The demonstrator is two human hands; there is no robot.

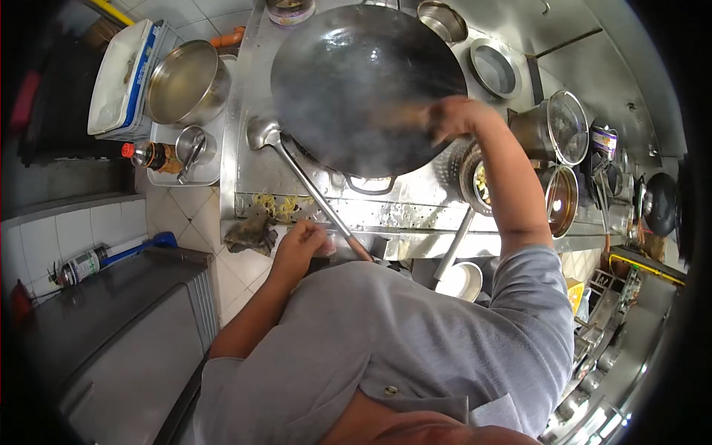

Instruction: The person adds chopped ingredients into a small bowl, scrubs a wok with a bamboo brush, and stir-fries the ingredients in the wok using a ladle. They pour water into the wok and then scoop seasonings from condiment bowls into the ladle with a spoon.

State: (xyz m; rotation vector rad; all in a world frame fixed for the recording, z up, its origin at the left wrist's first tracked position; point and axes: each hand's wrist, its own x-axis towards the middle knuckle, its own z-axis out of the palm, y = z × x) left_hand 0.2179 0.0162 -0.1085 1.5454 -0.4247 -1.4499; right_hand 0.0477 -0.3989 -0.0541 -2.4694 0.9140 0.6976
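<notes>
A large dark wok (pixel 334 81) sits on the metal stove, with steam or smoke over its bowl. My right hand (pixel 456 119) reaches over the wok's right side, closed on a light-brown, brush-like thing (pixel 404 115) that motion smears. My left hand (pixel 304 243) is held in front of my body with fingers curled; whatever may be inside them is hidden. Beside it, a long-handled ladle (pixel 308 182) rests on the stove, its bowl near the wok's left rim. A perforated strainer (pixel 456 172) with a handle lies to the right, partly behind my right forearm.
On the left, a steel pot (pixel 187 81), a small steel cup (pixel 194 144) and a red-capped bottle (pixel 156 156) stand on a tray. A cloth (pixel 252 233) hangs at the stove's front edge. Steel bowl (pixel 495 68) and pots (pixel 567 126) line the right side.
</notes>
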